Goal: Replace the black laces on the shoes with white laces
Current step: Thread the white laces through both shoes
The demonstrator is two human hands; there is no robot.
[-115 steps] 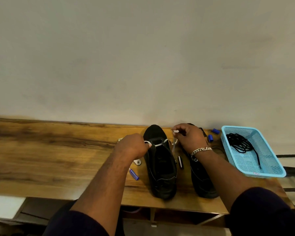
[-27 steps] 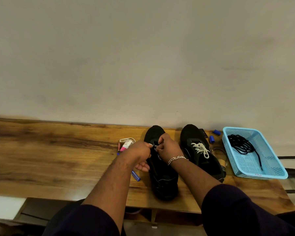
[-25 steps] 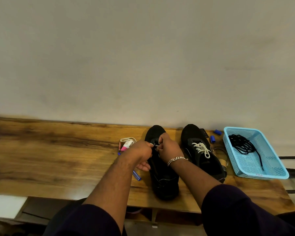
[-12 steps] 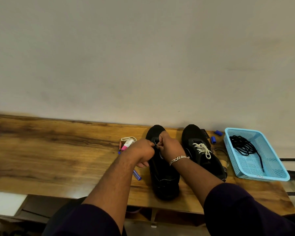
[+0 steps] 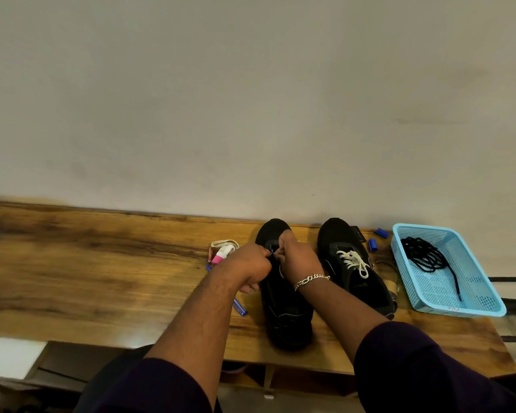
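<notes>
Working the near shoe (image 5: 286, 311) at my edge of the bench (image 5: 87, 272), both fists bunched over its eyelets. Left hand (image 5: 246, 265) and right hand (image 5: 295, 257) are curled tight and touching; looks like they pinch a white lace, but it's hidden, can't tell for sure. My read: about halfway. Right-side shoe (image 5: 355, 272) already carries its white lace (image 5: 353, 260), tied; this one still needs threading through. Further right, blue basket (image 5: 486, 305) holds the pulled black laces (image 5: 426, 254), one tail trailing toward me.
</notes>
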